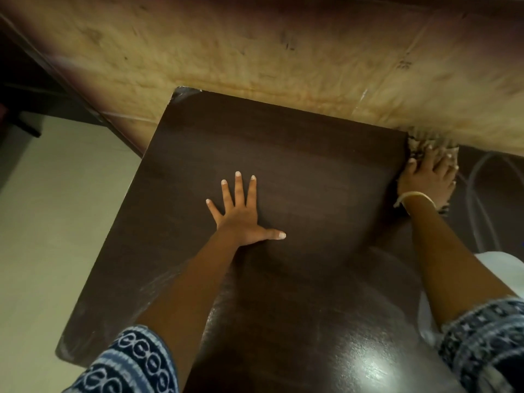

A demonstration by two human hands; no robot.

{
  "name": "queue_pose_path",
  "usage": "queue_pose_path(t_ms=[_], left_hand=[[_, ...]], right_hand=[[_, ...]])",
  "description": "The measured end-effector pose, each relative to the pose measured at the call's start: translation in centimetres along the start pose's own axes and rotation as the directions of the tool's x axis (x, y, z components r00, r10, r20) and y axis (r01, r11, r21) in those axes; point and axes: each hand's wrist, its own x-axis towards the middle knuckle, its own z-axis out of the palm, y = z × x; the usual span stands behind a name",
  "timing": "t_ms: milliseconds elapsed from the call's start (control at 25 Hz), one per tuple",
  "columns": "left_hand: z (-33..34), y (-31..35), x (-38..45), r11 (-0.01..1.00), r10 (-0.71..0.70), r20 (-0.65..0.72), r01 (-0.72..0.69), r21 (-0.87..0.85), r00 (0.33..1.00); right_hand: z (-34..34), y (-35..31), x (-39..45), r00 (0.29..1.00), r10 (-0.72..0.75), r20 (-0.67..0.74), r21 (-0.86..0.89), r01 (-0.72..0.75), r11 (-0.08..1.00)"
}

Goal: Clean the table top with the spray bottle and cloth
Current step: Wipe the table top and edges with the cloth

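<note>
One shaggy tan cloth (425, 139) sits at the far right corner of the dark wooden surface (297, 165), partly over its right edge. The right hand (425, 177) presses down on it, grip apart, fingers splayed over the pile. The left hand (241, 219) lies flat near the surface's middle, fingers straight and spread, holding nothing. A yellowish wood-grain panel (255, 52) runs beyond the surface's far edge. Pale floor (56, 222) lies to its left and grey cables (479, 194) to its right.

We see a yellowish, mottled wall (255, 52) across the top, pale floor tiles (56, 222) at left, dark furniture (19, 89) in the upper left corner, a thin grey cable (471, 194) looping at right, and a white object (504, 259) just below it.
</note>
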Motion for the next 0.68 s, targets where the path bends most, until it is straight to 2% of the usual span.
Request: queue_pose_path(t_ms=[80,160,200,240,320,360,400,440,480,520,560,600,680], left_hand=[[-0.1,0.1,0.0,1.0,-0.008,0.017,0.008,0.0,1.0],[-0.1,0.2,-0.1,1.0,-0.005,0.021,0.005,0.0,1.0],[-0.1,0.3,-0.2,1.0,-0.004,0.018,0.004,-0.001,1.0],[-0.1,0.3,-0.2,1.0,-0.006,0.012,0.006,-0.003,1.0],[0.0,0.1,-0.5,1.0,-0.004,-0.001,0.004,0.026,1.0],[0.3,0.0,-0.7,0.999,-0.004,-0.012,0.004,0.052,1.0],[0.5,0.1,-1.0,0.998,-0.006,-0.021,0.008,0.069,1.0],[0.7,0.2,-1.4,0.997,-0.01,-0.025,0.012,0.074,1.0],[1.0,0.2,-2.0,0.997,-0.013,-0.036,0.016,0.076,0.999],[1.3,0.1,-2.6,0.997,-0.008,-0.046,0.011,0.077,0.999],[1.7,0.2,-3.3,0.997,0.014,-0.044,-0.01,0.076,0.999],[2.0,0.2,-4.2,0.996,0.062,-0.023,-0.06,0.072,0.998],[2.6,-0.2,-6.2,0.979,0.198,0.055,-0.2,0.046,0.979]], right_hand=[[0.8,-3.8,-1.8,1.0,0.001,-0.008,-0.019,-0.002,1.0],[2.4,-7.9,-5.4,0.973,-0.232,0.02,-0.037,0.233,0.972],[3.4,-9.5,-8.2,0.92,-0.388,0.047,-0.035,0.39,0.92],[4.4,-10.7,-11.4,0.827,-0.555,0.087,-0.037,0.559,0.828],[5.5,-10.4,-17.1,0.565,-0.792,0.232,-0.025,0.817,0.576],[5.3,-9.4,-17.4,0.475,-0.839,0.266,-0.022,0.873,0.488],[4.7,-7.9,-16.0,0.452,-0.855,0.254,-0.015,0.886,0.463],[4.1,-5.9,-14.0,0.522,-0.826,0.211,-0.027,0.848,0.529],[3.3,-3.4,-11.9,0.644,-0.749,0.156,-0.055,0.763,0.644],[2.3,-0.4,-10.0,0.766,-0.635,0.101,-0.082,0.642,0.762],[1.5,2.9,-9.1,0.86,-0.506,0.068,-0.082,0.511,0.856],[0.7,6.0,-9.4,0.915,-0.401,0.052,-0.065,0.404,0.913],[0.3,8.8,-12.0,0.961,-0.276,0.015,-0.049,0.276,0.96]])
